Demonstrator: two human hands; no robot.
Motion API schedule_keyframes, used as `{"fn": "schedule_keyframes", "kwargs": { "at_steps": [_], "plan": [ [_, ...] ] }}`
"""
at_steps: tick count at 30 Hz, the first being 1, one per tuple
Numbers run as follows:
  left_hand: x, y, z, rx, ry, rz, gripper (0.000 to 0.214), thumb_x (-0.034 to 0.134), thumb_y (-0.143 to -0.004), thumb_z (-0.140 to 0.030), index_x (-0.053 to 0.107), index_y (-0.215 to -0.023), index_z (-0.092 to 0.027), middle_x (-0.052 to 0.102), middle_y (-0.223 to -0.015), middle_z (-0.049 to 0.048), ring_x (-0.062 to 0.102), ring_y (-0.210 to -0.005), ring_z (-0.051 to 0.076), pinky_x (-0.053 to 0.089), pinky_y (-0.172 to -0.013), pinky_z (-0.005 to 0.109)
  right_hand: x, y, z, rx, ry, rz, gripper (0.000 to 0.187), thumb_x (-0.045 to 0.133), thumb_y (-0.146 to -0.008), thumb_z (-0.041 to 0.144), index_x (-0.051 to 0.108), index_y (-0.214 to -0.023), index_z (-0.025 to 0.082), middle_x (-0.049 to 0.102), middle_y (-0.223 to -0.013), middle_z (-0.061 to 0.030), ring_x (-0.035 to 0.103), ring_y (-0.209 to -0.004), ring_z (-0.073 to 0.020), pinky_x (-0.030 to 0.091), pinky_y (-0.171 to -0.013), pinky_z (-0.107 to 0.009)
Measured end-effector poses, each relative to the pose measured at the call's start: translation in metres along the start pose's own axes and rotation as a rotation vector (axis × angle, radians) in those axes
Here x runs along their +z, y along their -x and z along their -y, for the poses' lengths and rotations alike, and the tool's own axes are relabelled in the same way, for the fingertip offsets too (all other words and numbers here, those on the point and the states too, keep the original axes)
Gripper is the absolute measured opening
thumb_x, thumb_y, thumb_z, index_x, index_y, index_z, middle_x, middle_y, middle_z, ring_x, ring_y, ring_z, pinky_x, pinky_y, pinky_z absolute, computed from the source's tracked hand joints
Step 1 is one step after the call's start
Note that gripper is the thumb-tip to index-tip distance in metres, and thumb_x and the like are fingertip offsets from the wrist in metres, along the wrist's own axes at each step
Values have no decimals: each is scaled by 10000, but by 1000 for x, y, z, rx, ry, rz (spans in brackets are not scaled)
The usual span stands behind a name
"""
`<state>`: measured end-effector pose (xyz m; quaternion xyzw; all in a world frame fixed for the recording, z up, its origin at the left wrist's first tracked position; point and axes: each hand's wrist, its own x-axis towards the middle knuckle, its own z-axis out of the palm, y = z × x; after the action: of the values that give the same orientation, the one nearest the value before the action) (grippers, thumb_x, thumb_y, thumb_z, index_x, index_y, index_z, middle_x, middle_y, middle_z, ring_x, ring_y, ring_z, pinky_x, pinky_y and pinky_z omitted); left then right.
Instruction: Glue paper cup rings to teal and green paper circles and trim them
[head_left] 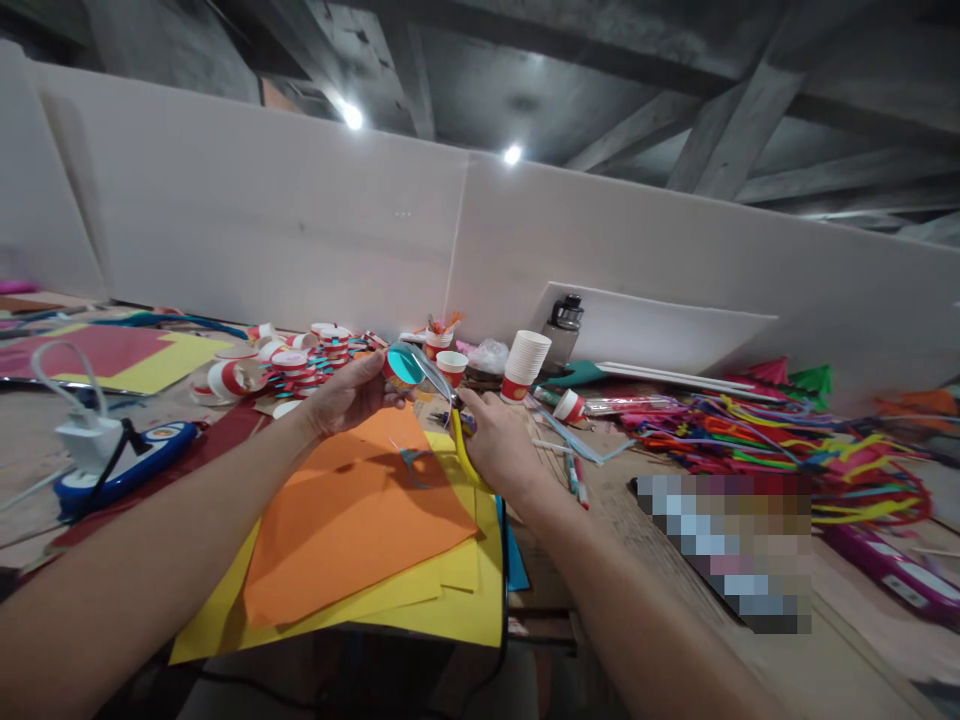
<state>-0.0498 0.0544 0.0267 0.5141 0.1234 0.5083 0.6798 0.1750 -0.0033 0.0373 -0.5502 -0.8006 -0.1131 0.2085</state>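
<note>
My left hand [351, 396] is closed on a short red-rimmed piece of paper cup [406, 367], its round face turquoise and turned toward me. In my right hand [496, 438] are yellow-handled scissors [463, 452], their blades up against the edge of the cup piece. How far the blades are parted I cannot make out. Below both hands lies an orange sheet [352, 530] on top of yellow sheets [480, 620]. Small turquoise scraps [415, 462] rest on the orange sheet. Just beyond my right hand stand a single paper cup [451, 364] and a tall stack of paper cups [523, 366].
Cut cup rings [289, 365] pile up at the back left. On the left sits a blue power strip [135, 470] with a white charger. A dark bottle [564, 335] stands by the partition [300, 220]. Colourful pipe cleaners [750, 430] and a pixelated phone-like object [720, 550] lie right.
</note>
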Motion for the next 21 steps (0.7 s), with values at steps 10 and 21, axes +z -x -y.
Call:
{"fn": "schedule_keyframes", "kwargs": {
  "at_steps": [10,21],
  "plan": [
    [-1,0,-5,-38,30,-36,372,485,-914,-404,656,-1025,-94,728,-866,134,706,-741,212,562,-587,264,-2,-1,0,-23,-20,-4,371,479,-872,222,565,-1232,231,663,-1050,-79,617,-903,-210,406,-728,-278],
    [8,-1,-3,1,79,-89,417,411,-944,-416,599,-1171,-120,731,-942,118,709,-869,227,587,-694,291,-1,0,1,4,14,15,381,467,-891,288,527,-1266,258,626,-1070,-88,619,-899,-221,416,-741,-297]
  ]
}}
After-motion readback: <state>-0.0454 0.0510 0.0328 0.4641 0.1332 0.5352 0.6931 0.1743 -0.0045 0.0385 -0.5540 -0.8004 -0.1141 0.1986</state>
